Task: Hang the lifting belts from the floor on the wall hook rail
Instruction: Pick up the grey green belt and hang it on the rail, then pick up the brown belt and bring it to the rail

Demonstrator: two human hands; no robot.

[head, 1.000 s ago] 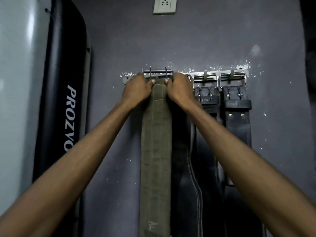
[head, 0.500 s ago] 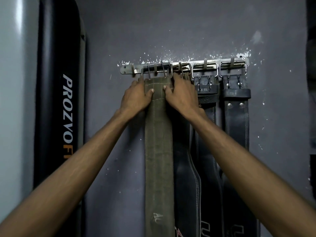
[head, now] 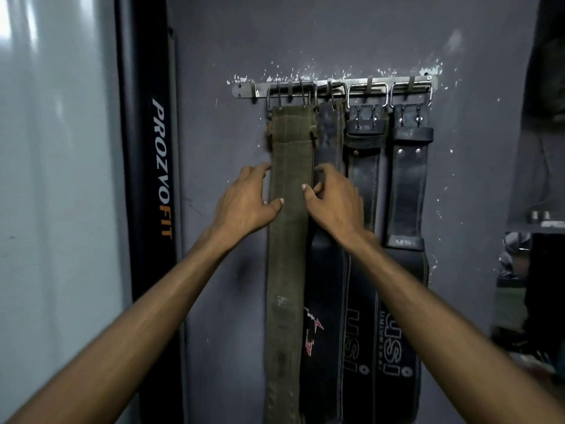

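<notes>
At far left stands a pale panel (head: 58, 179), and beside it an upright black pad (head: 146, 166) lettered PROZVOFIT. Neither plays a part in this step.

Our left hand (head: 244, 203) rests against the left edge of the olive belt (head: 290, 209). The fingers are loosely spread and curled toward the wall, the thumb lying on the belt face. They close on nothing. The olive belt hangs by its buckle (head: 292, 96) from the left end of the hook rail (head: 333, 85) and drops straight down past the bottom of the view.

Our right hand (head: 336, 203) sits at the right edge of the same belt, fingers part-curled and open, thumb tip touching the belt face. It overlaps the neighbouring black belt (head: 327, 270), which hangs from the next hook. Further right, two more black belts (head: 409, 185) hang from their own hooks, close together, each stamped USI.

We judge the step in hand to be settling and release. To do it well:

1. Confirm that the buckle frame sits fully over its hooks, not on the tips.
2. Steady both edges until the belt hangs plumb and still.
3. Withdraw both hands outward together, without dragging the strap sideways.
4. Check that the adjacent black belt is not dislodged.

The floor is out of view, so we cannot tell whether belts remain there.
</notes>
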